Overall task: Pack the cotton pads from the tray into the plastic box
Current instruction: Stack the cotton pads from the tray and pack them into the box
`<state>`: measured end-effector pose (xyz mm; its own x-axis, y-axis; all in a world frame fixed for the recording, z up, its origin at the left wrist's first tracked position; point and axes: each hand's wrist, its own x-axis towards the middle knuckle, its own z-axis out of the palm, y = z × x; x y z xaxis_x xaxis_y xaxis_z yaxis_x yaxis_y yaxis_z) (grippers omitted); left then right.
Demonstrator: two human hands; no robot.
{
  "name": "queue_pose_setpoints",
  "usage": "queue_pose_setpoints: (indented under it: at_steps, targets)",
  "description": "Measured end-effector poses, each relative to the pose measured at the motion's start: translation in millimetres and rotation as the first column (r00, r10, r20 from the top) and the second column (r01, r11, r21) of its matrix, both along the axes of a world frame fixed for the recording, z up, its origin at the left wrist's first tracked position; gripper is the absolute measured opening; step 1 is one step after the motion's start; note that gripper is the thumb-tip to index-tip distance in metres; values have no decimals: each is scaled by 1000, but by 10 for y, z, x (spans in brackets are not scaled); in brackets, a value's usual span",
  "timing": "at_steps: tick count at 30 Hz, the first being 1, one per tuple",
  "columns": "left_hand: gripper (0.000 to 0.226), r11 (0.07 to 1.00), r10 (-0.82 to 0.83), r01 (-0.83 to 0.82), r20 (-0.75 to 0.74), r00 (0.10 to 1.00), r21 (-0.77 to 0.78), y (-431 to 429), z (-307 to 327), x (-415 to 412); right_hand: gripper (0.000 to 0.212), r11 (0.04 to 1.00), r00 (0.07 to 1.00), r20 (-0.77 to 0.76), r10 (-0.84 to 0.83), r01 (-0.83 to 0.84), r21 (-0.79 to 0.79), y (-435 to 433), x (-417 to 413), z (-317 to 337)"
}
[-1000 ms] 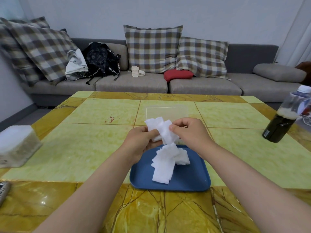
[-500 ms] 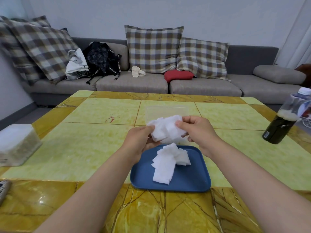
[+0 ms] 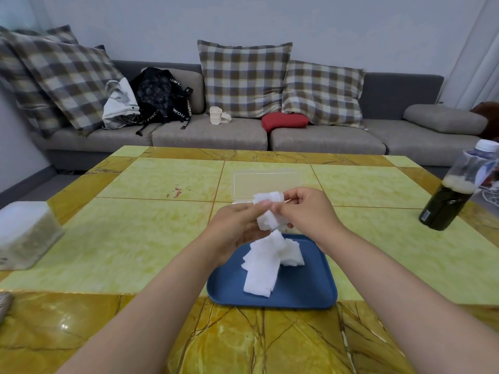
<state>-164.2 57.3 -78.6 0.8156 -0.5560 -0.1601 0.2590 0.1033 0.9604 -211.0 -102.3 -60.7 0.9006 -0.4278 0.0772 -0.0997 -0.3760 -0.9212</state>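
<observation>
Grey sofa along the far wall, plaid cushions propped on it. The yellow-tiled table fills the foreground. There's a dark bottle near its right edge and a white container at its left edge, with broad tile between each and the blue tray at near centre. Loose cotton pads are heaped on the tray, and the clear plastic box sits just beyond. The left hand and right hand pinch one bunch of pads together above the tray's far rim.

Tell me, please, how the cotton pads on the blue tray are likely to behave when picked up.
Probably floppy: the cotton pads drape over one another on the tray. Likely light and apt to scatter: the pile lies loose.
</observation>
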Motion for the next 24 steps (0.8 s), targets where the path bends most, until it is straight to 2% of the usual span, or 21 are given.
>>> queue_pose_setpoints:
  at_steps: [3, 5, 8, 12, 14, 16, 18, 20, 21, 24]
  targets:
    - [21, 996, 56, -58, 35, 998, 72, -29, -50, 25, 39, 995, 990, -137, 39, -26, 99, -27, -9, 23]
    - [20, 996, 59, -59, 11, 998, 67, -45, -56, 49, 30, 961, 964, -218, 155, -96, 259, -74, -29, 56]
    - [23, 1000, 21, -21, -36, 999, 12, -87, -26, 88, 21, 912, 948, -207, 241, -148, 384, -175, -23, 81]
    - [23, 999, -2, 2, 1, 1000, 36, -200, 26, 127, 25, 901, 934, -188, 305, -219, 375, -307, 14, 138]
    - [24, 997, 23, -29, 80, 997, 74, -288, 62, 151, 25, 904, 939, -182, 291, -208, 373, -383, 54, 162]
    - [27, 979, 88, -122, 201, 976, 165, -390, 70, 226, 18, 898, 969, -140, 205, -129, 421, -494, 128, 196]
    - [28, 920, 127, -261, 408, 904, 292, -493, 25, 362, 16, 888, 992, -97, 85, -31, 459, -643, 221, 219]
    - [24, 837, 35, -363, 622, 782, 409, -596, -38, 510, 16, 891, 997, -81, -10, 46, 453, -787, 317, 201]
    - [22, 808, -42, -376, 681, 731, 454, -637, -63, 557, 15, 899, 996, -83, -44, 75, 432, -827, 349, 179]
    - [23, 738, -244, -343, 704, 667, 581, -806, -151, 665, 23, 942, 984, -129, -126, 160, 296, -886, 473, 42]
